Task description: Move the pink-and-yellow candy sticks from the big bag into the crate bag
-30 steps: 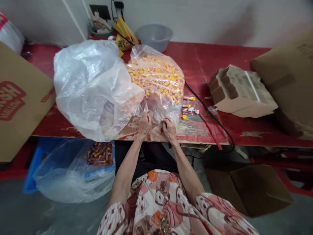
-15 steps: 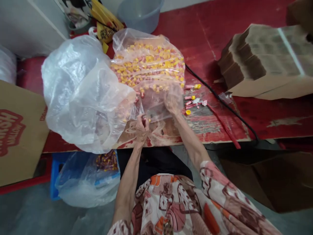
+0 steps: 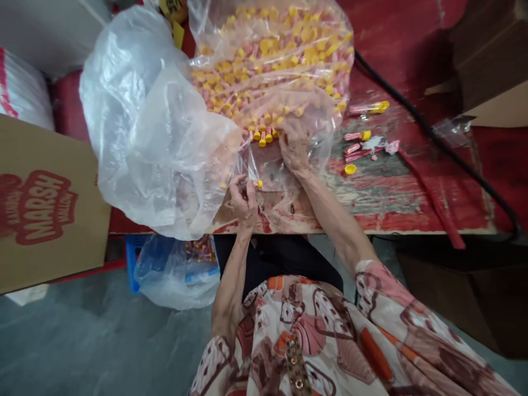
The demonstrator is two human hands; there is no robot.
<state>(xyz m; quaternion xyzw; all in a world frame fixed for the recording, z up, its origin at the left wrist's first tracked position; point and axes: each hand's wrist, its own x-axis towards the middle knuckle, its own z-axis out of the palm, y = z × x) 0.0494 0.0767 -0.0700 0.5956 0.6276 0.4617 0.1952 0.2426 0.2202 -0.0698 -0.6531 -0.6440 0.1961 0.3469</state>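
My left hand point(image 3: 244, 201) is near the table's front edge, its fingers curled in a pinch. A small yellow-capped pink tube point(image 3: 258, 183) sticks out at its fingertips. Seen partly through clear film, my right hand point(image 3: 295, 146) lies at the mouth of a large clear plastic bag point(image 3: 325, 140), fingers loosely stretched. Several yellow-capped tubes point(image 3: 263, 136) are bunched beside its thumb. Many more pink-and-yellow tubes point(image 3: 268, 60) fill the bag behind. A puffed-up whitish plastic bag point(image 3: 136, 121) stands left of my left hand.
Loose tubes point(image 3: 352, 148), a yellow cap point(image 3: 350, 169) and a red strip point(image 3: 433, 198) lie to the right, near a black cable point(image 3: 416, 115). A printed carton point(image 3: 49, 203) stands left, brown cardboard point(image 3: 495, 71) right. Below the table is a blue crate point(image 3: 132, 264) with a plastic bag.
The view has shifted closer to the table. My right hand has moved toward the tubes, which now show bunched beside its thumb. My left hand stays pinched near the front edge.
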